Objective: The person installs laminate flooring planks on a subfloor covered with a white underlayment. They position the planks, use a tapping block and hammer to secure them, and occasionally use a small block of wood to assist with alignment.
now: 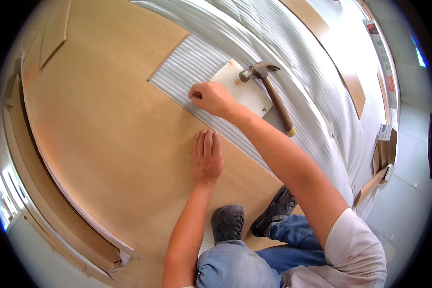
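My left hand (208, 158) lies flat on the light wood laminate flooring (129, 120), fingers stretched out toward the edge of the boards. My right hand (210, 98) is curled into a fist just over that edge, beside the exposed silvery foam underlay (180, 72). Nothing shows in the fist. Close by it, a white flat board (230, 79) with brownish marks lies on the underlay, partly hidden by my right forearm. A claw hammer (276, 98) with a worn wooden handle rests with its head on that board and its handle pointing toward me.
A loose laminate plank (333, 55) lies on the underlay at the right. Another plank piece (55, 33) is on the flooring at the far left. Cardboard packaging (381, 62) and offcuts (377, 173) sit along the right side. My shoes (228, 223) stand on the boards below my hands.
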Demonstrator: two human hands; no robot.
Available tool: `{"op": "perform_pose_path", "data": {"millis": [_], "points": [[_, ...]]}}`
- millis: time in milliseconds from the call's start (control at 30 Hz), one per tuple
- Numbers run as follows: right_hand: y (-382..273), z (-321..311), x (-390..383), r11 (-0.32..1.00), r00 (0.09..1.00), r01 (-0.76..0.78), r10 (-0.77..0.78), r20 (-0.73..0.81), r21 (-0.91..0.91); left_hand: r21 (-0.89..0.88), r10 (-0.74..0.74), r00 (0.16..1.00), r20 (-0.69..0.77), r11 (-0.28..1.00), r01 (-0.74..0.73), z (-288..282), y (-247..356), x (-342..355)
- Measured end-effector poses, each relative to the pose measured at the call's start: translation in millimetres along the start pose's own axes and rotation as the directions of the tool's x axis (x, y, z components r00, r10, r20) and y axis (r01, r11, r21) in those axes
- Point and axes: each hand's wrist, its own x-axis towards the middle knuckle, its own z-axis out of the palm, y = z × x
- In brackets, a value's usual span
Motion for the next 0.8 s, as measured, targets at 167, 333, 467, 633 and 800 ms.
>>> {"op": "perform_pose_path", "data": {"millis": [167, 333, 467, 633, 800], "points": [[-0.7, 3.0, -9.4, 0.979, 0.971, 0.101, -0.057, 0.232, -0.180, 0.033, 0.004, 1.000, 0.022, 0.999, -0.005, -3.0, -7.2, -3.9], [-19.8, 6.5, 11.6, 0.886, 0.929, 0.121, 0.058, 0.365, -0.448, 0.045, 0.018, 0.994, 0.112, 0.999, -0.023, 5.9, -9.5, -15.8], [-27.6, -11.0, 21.6, 0.829, 0.897, 0.183, 0.079, 0.436, -0.528, -0.011, 0.027, 0.999, 0.040, 1.000, -0.026, 3.7, 7.6, -1.0], [-30.1, 8.9, 13.4, 0.949, 0.973, -0.204, 0.224, 0.058, -0.242, -0.031, 0.000, 0.999, 0.044, 1.000, 0.002, 8.4, -2.6, -19.4], [1.8, 5.9, -3.6, 0.988, 0.986, -0.138, 0.143, -0.083, 0.064, 0.024, 0.008, 0.999, 0.033, 1.000, -0.009, 0.3, 1.3, -0.6]]}}
